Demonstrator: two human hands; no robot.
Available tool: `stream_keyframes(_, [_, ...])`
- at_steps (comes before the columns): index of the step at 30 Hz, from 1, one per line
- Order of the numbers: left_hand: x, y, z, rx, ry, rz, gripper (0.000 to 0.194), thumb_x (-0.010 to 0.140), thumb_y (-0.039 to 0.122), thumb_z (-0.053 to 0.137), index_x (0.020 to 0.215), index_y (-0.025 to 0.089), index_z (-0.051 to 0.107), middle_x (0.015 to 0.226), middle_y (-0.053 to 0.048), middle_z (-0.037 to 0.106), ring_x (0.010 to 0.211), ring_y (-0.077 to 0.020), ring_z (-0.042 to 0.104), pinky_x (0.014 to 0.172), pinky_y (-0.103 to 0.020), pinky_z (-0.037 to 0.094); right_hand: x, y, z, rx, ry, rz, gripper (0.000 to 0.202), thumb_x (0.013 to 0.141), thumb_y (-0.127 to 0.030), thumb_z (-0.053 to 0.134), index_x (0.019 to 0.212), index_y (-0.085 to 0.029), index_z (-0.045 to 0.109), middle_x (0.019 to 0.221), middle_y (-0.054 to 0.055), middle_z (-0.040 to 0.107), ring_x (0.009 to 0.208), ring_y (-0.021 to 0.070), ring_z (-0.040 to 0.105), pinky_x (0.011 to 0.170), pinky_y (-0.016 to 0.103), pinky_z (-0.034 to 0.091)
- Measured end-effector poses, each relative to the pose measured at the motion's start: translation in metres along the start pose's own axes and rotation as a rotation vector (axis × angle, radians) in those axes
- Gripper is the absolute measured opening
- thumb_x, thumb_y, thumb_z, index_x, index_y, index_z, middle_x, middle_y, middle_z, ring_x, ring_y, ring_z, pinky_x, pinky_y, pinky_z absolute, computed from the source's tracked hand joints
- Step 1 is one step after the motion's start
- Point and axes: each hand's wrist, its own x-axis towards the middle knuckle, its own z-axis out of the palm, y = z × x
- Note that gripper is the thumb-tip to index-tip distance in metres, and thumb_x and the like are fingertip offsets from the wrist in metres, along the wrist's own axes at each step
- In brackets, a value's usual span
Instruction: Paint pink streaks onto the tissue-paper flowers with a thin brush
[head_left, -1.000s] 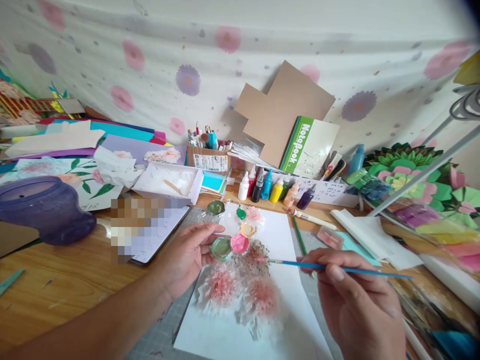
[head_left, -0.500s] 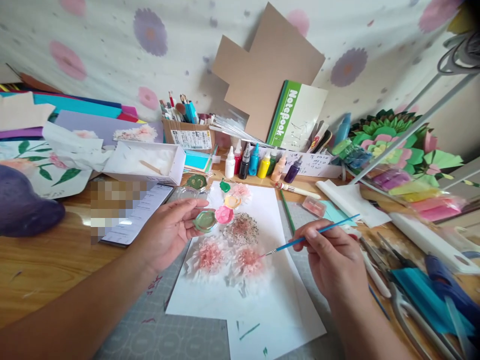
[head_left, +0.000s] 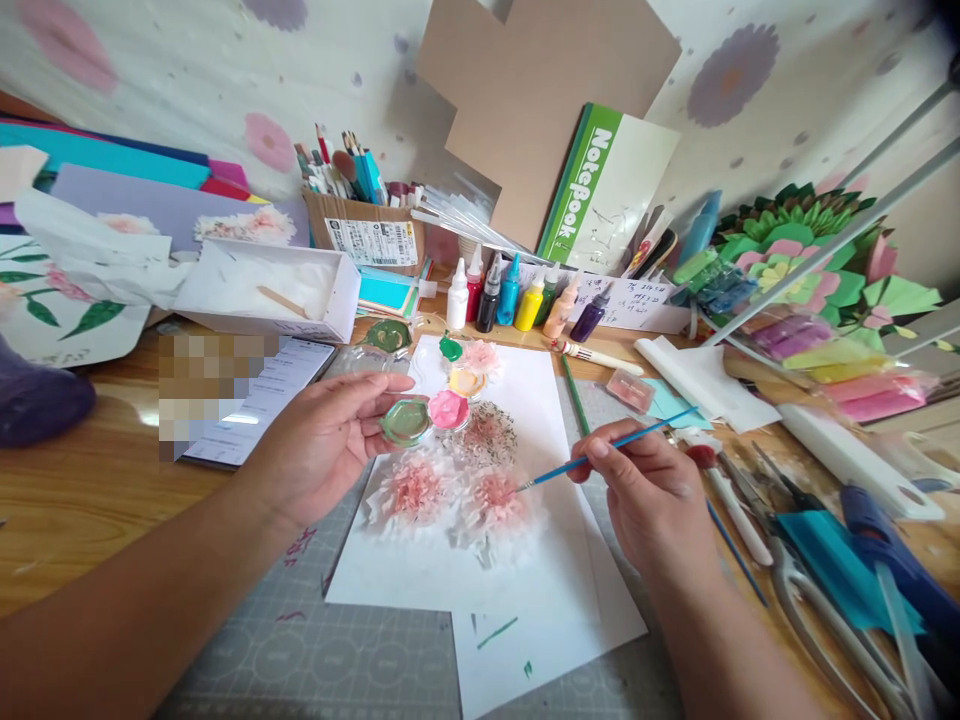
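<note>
My left hand (head_left: 322,440) holds a clear paint palette (head_left: 406,422) by its edge, over the white paper. Pink, yellow-orange and green paints fill its round wells. In my right hand (head_left: 652,495), a thin blue paintbrush (head_left: 577,464) is pinched like a pen. Its tip meets the pink centre of a ruffled white paper flower (head_left: 501,515). To the left lies a similar pink-and-white flower (head_left: 415,492). Behind them is a flower with dark-speckled edges (head_left: 489,438), and a small pink one (head_left: 480,356) sits further back. All rest on white paper (head_left: 397,585).
Several paint bottles (head_left: 529,303) stand in a row at the back. A phone (head_left: 255,405) and a white box (head_left: 266,290) lie left. Pliers (head_left: 806,610), a glue gun (head_left: 870,530) and a second brush (head_left: 739,555) are at right. A cutting mat (head_left: 300,650) lies beneath the paper.
The brush tip has moved a little left, closer to the middle of the right-hand flower. The whole view has shifted slightly, with the desk things higher. Both hands keep their holds.
</note>
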Motion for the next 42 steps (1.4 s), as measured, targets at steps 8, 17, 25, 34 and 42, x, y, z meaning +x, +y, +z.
stream_keyframes(8, [0.001,0.0,0.001,0.008,0.012,-0.008,0.033,0.051,0.037,0.089,0.076,0.016,0.081,0.067,-0.005,0.077,0.061,-0.0163,0.069,0.054,-0.024,0.055,-0.001,-0.001,0.002,-0.042,-0.011,0.018,0.013,0.082,-0.035,0.083,0.076,-0.025,0.077,0.069,-0.004,0.07,0.062,0.0097,0.068,0.06,0.021,0.053])
stream_keyframes(17, [0.003,-0.002,-0.003,-0.015,0.011,0.018,0.03,0.054,0.035,0.088,0.076,0.016,0.081,0.071,-0.007,0.078,0.063,-0.0177,0.07,0.054,-0.026,0.056,0.0,0.0,0.002,-0.072,-0.016,-0.012,0.012,0.083,-0.033,0.082,0.077,-0.023,0.077,0.067,-0.002,0.071,0.061,0.0115,0.068,0.058,0.022,0.052])
stream_keyframes(25, [0.003,0.004,-0.003,-0.024,0.034,0.013,0.022,0.062,0.028,0.084,0.078,0.013,0.081,0.067,-0.006,0.076,0.061,-0.0154,0.068,0.051,-0.022,0.053,-0.002,-0.003,0.004,-0.058,-0.015,0.004,0.013,0.083,-0.032,0.081,0.074,-0.023,0.076,0.065,-0.002,0.07,0.061,0.0134,0.067,0.058,0.025,0.051])
stream_keyframes(34, [0.007,0.004,-0.001,0.008,0.087,-0.006,0.021,0.06,0.026,0.082,0.077,0.014,0.081,0.068,-0.006,0.075,0.063,-0.0177,0.068,0.052,-0.024,0.056,0.008,-0.007,-0.013,-0.04,0.159,-0.038,0.014,0.082,-0.026,0.078,0.071,-0.021,0.073,0.062,-0.001,0.068,0.057,0.0124,0.062,0.057,0.025,0.049])
stream_keyframes(42, [0.007,0.003,0.0,0.032,0.098,-0.034,0.014,0.066,0.024,0.077,0.077,0.016,0.081,0.073,-0.008,0.077,0.07,-0.0211,0.069,0.057,-0.028,0.059,0.011,-0.004,-0.007,-0.115,0.105,0.039,0.017,0.078,-0.031,0.076,0.067,-0.02,0.067,0.057,-0.002,0.064,0.052,0.0136,0.06,0.052,0.027,0.048])
